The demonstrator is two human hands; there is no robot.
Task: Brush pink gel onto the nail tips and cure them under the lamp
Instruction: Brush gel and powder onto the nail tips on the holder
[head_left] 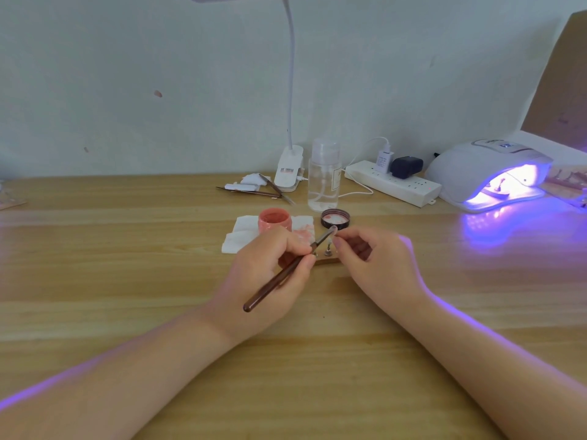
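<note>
Beside the open pink gel jar, left hand grips a brown brush; right hand pinches a clear nail tip.

Both my forearms come in from the bottom corners and lie low over the table, angling toward each other so that my hands nearly meet in the middle. My left hand is turned palm-inward, its fingers curled and pinching a thin brush near the front, with the handle slanting back across my palm toward the wrist. My right hand sits just beside it, back of the hand up, wrist slightly bent. Its thumb and forefinger are brought together in a fine pinch at the brush tip; what they hold is too small to tell. The other fingers are loosely curled underneath.
</note>
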